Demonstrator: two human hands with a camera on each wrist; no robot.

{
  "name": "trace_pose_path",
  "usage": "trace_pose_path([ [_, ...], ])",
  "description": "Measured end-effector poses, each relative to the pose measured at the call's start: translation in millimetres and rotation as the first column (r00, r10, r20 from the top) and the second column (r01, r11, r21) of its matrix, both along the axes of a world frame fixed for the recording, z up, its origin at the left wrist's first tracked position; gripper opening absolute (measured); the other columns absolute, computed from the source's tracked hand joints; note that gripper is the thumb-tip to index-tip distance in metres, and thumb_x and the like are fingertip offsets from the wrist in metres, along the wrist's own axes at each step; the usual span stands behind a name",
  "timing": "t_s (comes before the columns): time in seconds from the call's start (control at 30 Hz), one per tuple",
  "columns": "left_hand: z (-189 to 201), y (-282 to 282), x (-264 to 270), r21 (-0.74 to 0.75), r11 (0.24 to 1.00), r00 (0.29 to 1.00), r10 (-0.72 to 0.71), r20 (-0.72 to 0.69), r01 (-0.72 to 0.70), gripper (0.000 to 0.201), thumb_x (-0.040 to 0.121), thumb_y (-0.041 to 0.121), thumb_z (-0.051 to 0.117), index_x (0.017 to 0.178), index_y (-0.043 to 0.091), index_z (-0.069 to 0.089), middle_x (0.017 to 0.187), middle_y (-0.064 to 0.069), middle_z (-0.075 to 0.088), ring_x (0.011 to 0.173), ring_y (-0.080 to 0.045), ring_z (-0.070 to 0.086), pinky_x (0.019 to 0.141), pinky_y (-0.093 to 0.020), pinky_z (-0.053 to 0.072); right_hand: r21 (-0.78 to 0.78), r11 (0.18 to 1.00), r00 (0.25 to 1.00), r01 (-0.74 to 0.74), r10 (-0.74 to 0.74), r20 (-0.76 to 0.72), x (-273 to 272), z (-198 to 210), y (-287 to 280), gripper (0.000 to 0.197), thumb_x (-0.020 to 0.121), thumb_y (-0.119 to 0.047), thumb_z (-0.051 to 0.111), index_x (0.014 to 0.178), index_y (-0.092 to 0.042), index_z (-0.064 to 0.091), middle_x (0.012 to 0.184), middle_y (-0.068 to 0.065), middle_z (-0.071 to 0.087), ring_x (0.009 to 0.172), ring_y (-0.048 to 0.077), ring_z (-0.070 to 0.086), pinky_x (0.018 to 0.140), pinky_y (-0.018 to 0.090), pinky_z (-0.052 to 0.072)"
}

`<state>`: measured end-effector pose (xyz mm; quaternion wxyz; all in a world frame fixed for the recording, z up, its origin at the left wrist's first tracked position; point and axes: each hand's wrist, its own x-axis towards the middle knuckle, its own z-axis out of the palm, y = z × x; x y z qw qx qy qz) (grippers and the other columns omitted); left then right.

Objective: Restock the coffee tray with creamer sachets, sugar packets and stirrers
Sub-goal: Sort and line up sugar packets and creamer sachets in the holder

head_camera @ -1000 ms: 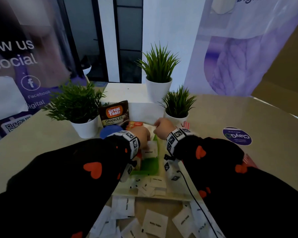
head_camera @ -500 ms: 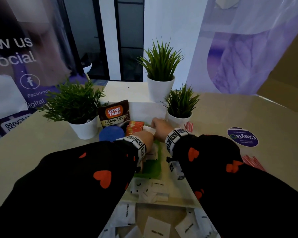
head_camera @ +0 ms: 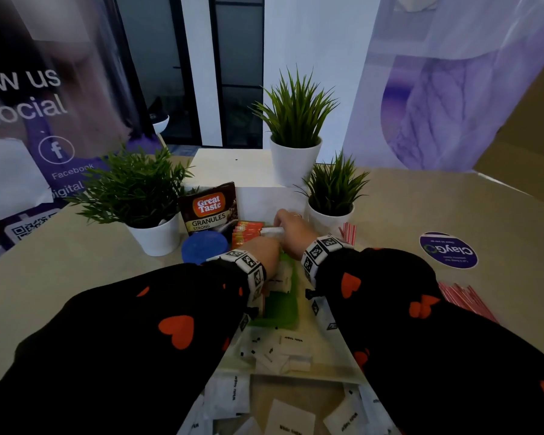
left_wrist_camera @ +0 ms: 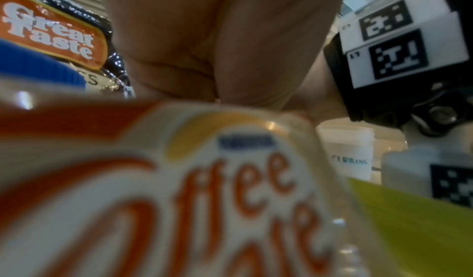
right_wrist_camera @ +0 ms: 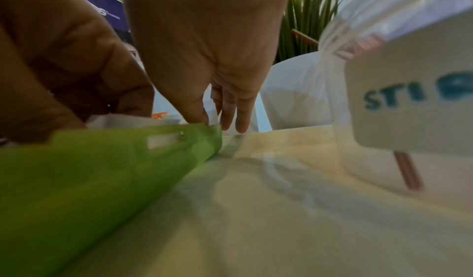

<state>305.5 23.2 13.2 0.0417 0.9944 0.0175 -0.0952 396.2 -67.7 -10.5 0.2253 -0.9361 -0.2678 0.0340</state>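
Observation:
A green tray (head_camera: 281,310) lies on the table with white sugar packets (head_camera: 280,279) in it. Orange creamer sachets (head_camera: 247,232) stand at its far left end, and one fills the left wrist view (left_wrist_camera: 179,190). My right hand (head_camera: 291,229) reaches over the tray's far end and pinches a small stack of white packets (head_camera: 270,231); its fingers (right_wrist_camera: 227,115) point down behind the rim (right_wrist_camera: 128,143). My left hand (head_camera: 261,252) dips into the tray beside the sachets, its fingers hidden. Red stirrers (head_camera: 465,299) lie at the right.
A clear bag of sugar packets (head_camera: 280,350) and loose packets (head_camera: 292,419) lie in front of the tray. A Great Taste pouch (head_camera: 209,208), a blue lid (head_camera: 204,248) and potted plants (head_camera: 330,196) (head_camera: 151,215) crowd the far side. A clear cup labelled for stirrers (right_wrist_camera: 409,99) stands right of the tray.
Both hands stay at the tray's far end. The left hand has sunk a little lower into the tray, and the right hand has edged left with the white packets.

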Motion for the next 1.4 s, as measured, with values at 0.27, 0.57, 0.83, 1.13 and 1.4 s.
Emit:
trace_pose_path([
  [0.27, 11, 13, 7, -0.185, 0.974, 0.977, 0.16, 0.141, -0.133, 0.019, 0.094, 0.011, 0.059, 0.109, 0.011, 0.07, 0.11, -0.008, 0.068, 0.101, -0.026, 0.065, 0.084, -0.034, 0.052, 0.405, 0.911, 0.988, 0.076, -0.013, -0.156, -7, 6, -11, 0.012, 0.089, -0.011, 0.059, 0.094, -0.011, 0.069, 0.097, 0.01, 0.068, 0.093, 0.026, 0.063, 0.087, 0.042, 0.054],
  [0.57, 17, 16, 11, -0.348, 0.917, 0.949, 0.265, 0.17, -0.194, 0.01, 0.09, 0.01, 0.066, 0.097, 0.015, 0.072, 0.105, -0.007, 0.07, 0.099, -0.024, 0.066, 0.09, -0.036, 0.054, 0.187, 0.982, 0.986, -0.032, 0.061, -0.153, -18, 5, -34, 0.028, 0.079, -0.022, 0.081, 0.105, -0.014, 0.074, 0.097, 0.003, 0.067, 0.086, 0.017, 0.06, 0.073, 0.028, 0.044],
  [0.83, 12, 31, 4, -0.358, 0.905, 0.933, 0.31, 0.184, -0.231, 0.022, 0.089, 0.005, 0.062, 0.108, 0.014, 0.069, 0.116, -0.007, 0.065, 0.104, -0.024, 0.061, 0.088, -0.029, 0.047, 0.101, 0.987, 0.992, 0.123, -0.119, -0.047, -22, -4, -19, 0.039, 0.075, -0.022, 0.085, 0.097, -0.017, 0.053, 0.091, 0.001, 0.058, 0.087, 0.023, 0.057, 0.071, 0.031, 0.044],
  [1.13, -6, 34, 12, -0.326, 0.916, 0.934, 0.306, 0.183, -0.236, 0.037, 0.089, 0.01, 0.064, 0.125, 0.015, 0.061, 0.116, -0.008, 0.067, 0.106, -0.025, 0.063, 0.089, -0.032, 0.05, 0.133, 0.989, 0.998, 0.067, -0.064, -0.026, -29, -12, -10, 0.056, 0.077, -0.026, 0.084, 0.113, -0.014, 0.042, 0.101, 0.015, 0.062, 0.089, 0.032, 0.062, 0.072, 0.037, 0.049],
  [1.4, -14, 26, 15, -0.144, 0.982, 0.98, 0.141, 0.143, -0.121, 0.037, 0.095, 0.017, 0.053, 0.131, 0.021, 0.056, 0.135, -0.003, 0.054, 0.125, -0.029, 0.049, 0.107, -0.039, 0.039, 0.05, 0.996, 0.997, 0.077, -0.078, 0.013, -27, -11, -10, 0.051, 0.081, -0.014, 0.077, 0.128, -0.013, 0.056, 0.118, 0.015, 0.06, 0.108, 0.032, 0.059, 0.082, 0.028, 0.041],
])
